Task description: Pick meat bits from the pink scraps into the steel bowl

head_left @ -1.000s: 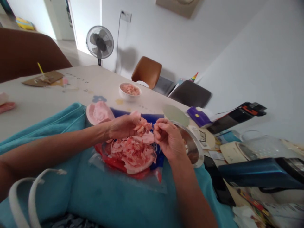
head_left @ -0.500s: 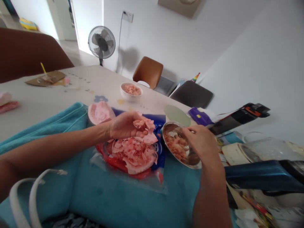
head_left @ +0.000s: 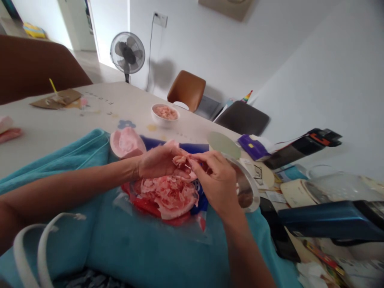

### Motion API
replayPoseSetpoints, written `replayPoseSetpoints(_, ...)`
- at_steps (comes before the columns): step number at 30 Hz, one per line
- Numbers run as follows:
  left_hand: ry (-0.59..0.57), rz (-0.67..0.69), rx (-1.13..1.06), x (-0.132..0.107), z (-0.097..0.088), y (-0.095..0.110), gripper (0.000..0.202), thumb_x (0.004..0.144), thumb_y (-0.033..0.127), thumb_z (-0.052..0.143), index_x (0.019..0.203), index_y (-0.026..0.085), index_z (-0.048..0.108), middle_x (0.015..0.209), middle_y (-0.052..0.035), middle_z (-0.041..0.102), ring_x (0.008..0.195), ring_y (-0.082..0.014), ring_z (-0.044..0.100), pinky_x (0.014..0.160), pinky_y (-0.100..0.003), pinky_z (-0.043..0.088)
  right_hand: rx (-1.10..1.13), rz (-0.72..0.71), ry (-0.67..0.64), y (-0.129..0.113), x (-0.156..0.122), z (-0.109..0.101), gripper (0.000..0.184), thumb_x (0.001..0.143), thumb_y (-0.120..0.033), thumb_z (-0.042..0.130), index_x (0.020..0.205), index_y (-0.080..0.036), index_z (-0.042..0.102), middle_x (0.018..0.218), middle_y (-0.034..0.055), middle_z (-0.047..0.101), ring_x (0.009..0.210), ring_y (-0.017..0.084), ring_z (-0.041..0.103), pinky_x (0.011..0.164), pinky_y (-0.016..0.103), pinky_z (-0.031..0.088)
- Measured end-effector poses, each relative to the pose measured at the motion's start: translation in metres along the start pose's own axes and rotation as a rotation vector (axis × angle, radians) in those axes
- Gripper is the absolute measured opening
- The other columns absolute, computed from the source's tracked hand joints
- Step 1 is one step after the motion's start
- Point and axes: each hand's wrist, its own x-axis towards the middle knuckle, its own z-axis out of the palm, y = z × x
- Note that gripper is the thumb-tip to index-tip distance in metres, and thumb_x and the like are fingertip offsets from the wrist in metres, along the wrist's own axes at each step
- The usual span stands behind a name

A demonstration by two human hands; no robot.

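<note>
My left hand (head_left: 160, 162) is palm up with its fingers curled around a piece of pomelo flesh (head_left: 179, 160) that has pink membrane on it. My right hand (head_left: 218, 180) meets it from the right, fingertips pinched on the same piece. Below them a heap of torn pink pomelo peel and membrane (head_left: 171, 196) lies on a red and blue plastic bag (head_left: 205, 203). Partly hidden behind my right hand is a metal bowl (head_left: 255, 196). A cup-shaped piece of pink rind (head_left: 127, 144) sits behind my left forearm.
A white bowl (head_left: 157, 120) of pomelo flesh stands farther back on the table (head_left: 135, 100). Teal cloth (head_left: 135, 248) covers the near side. To the right are a dark blue bottle (head_left: 324, 222), a black phone (head_left: 277, 232) and a purple packet (head_left: 253, 147). A fan (head_left: 128, 54) stands beyond.
My right hand has left the metal bowl and moved left to the pomelo piece in my left hand. My left hand has barely moved.
</note>
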Motion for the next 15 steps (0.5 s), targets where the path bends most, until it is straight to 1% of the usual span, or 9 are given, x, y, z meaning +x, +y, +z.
replayPoseSetpoints(3, 0.027, 0.021, 0.022, 0.001, 0.003, -0.003, 0.022, 0.084, 0.011, 0.053, 0.062, 0.012, 0.056, 0.062, 0.0013, 0.048, 0.066, -0.0112, 0.054, 0.083, -0.032, 0.057, -0.028, 0.011, -0.038, 0.000, 0.000, 0.006, 0.016, 0.089, -0.027, 0.057, 0.090, -0.022, 0.072, 0.089, 0.0060, 0.069, 0.079, 0.019, 0.064, 0.071, 0.032, 0.047)
replayPoseSetpoints(6, 0.052, 0.008, 0.060, 0.001, 0.005, -0.004, 0.025, 0.084, 0.009, 0.051, 0.059, 0.013, 0.053, 0.062, 0.0011, 0.049, 0.066, -0.0105, 0.054, 0.081, -0.028, 0.056, -0.007, 0.052, -0.026, 0.001, 0.000, 0.008, 0.017, 0.087, -0.024, 0.055, 0.084, -0.021, 0.071, 0.087, 0.0066, 0.069, 0.080, 0.020, 0.064, 0.071, 0.032, 0.047)
replayPoseSetpoints(7, 0.054, -0.003, 0.071, 0.001, 0.005, -0.004, 0.025, 0.083, 0.009, 0.051, 0.059, 0.014, 0.052, 0.062, 0.0011, 0.049, 0.066, -0.0104, 0.054, 0.080, -0.027, 0.056, 0.021, 0.087, -0.018, 0.000, 0.001, 0.009, 0.016, 0.085, -0.023, 0.056, 0.080, -0.021, 0.070, 0.085, 0.0058, 0.069, 0.077, 0.019, 0.064, 0.070, 0.031, 0.047)
replayPoseSetpoints(9, 0.055, -0.026, 0.071, 0.001, 0.005, -0.003, 0.025, 0.083, 0.009, 0.052, 0.059, 0.014, 0.052, 0.061, 0.0015, 0.049, 0.065, -0.0103, 0.054, 0.080, -0.028, 0.057, 0.137, 0.206, -0.020, -0.001, 0.001, 0.008, 0.013, 0.082, -0.025, 0.059, 0.073, -0.021, 0.067, 0.077, 0.0031, 0.069, 0.068, 0.017, 0.062, 0.065, 0.029, 0.047)
replayPoseSetpoints(12, 0.050, -0.052, 0.015, 0.002, 0.001, -0.001, 0.021, 0.083, 0.010, 0.051, 0.062, 0.013, 0.053, 0.061, 0.0011, 0.051, 0.064, -0.0111, 0.057, 0.081, -0.032, 0.058, 0.358, 0.380, -0.036, -0.002, 0.003, 0.005, 0.014, 0.078, -0.031, 0.063, 0.070, -0.020, 0.064, 0.061, -0.0016, 0.063, 0.053, 0.013, 0.056, 0.055, 0.027, 0.044)
replayPoseSetpoints(13, 0.045, -0.056, -0.015, 0.002, 0.000, 0.000, 0.020, 0.082, 0.010, 0.050, 0.062, 0.013, 0.053, 0.062, 0.0004, 0.053, 0.064, -0.0116, 0.058, 0.081, -0.033, 0.059, 0.387, 0.404, -0.024, -0.001, 0.004, 0.003, 0.015, 0.077, -0.033, 0.064, 0.070, -0.020, 0.064, 0.058, -0.0025, 0.062, 0.050, 0.013, 0.054, 0.054, 0.027, 0.043)
replayPoseSetpoints(15, 0.028, -0.050, -0.081, 0.002, -0.003, 0.003, 0.019, 0.081, 0.008, 0.046, 0.064, 0.012, 0.054, 0.065, -0.0016, 0.058, 0.066, -0.0125, 0.062, 0.081, -0.034, 0.060, 0.327, 0.400, 0.047, 0.003, 0.007, -0.004, 0.015, 0.076, -0.033, 0.063, 0.070, -0.019, 0.064, 0.058, -0.0025, 0.061, 0.051, 0.013, 0.053, 0.056, 0.028, 0.043)
